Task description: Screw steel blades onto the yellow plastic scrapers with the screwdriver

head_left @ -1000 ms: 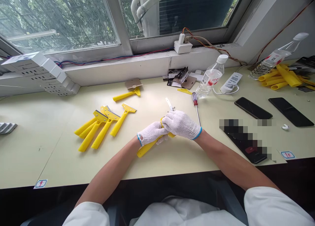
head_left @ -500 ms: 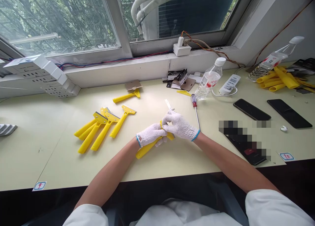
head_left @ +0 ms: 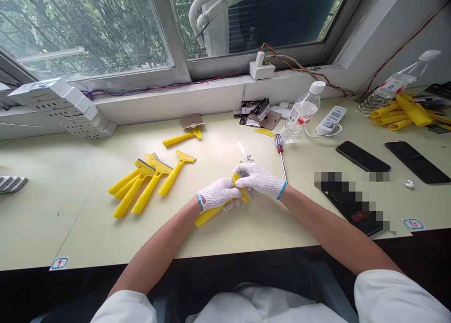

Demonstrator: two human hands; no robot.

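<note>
My left hand (head_left: 219, 193), in a white knit glove with a small hole near the cuff, is wrapped round a yellow scraper (head_left: 208, 216). The handle slants down to the left, out below the hand. At the scraper's head my right hand (head_left: 260, 178), gloved too, has its thumb and fingers closed on the yellow end; any small part between them is hidden. A bit of metal edge shows below the right fingers. Just beyond lie small screws (head_left: 250, 159) and a pale flat strip (head_left: 242, 150). A screwdriver (head_left: 279, 146) with a clear-and-red handle lies beyond my right wrist.
Several yellow scrapers (head_left: 143, 187) lie to the left, another (head_left: 181, 137) farther back. A yellow plate (head_left: 264, 132), a water bottle (head_left: 303, 111) and a power strip (head_left: 330, 120) stand or lie behind. Phones (head_left: 362, 156) and yellow handles (head_left: 398, 112) are at right.
My right hand has shifted slightly at the scraper's head, and more of the yellow end now shows between the hands. The screws beyond are more visible. The view has moved a little.
</note>
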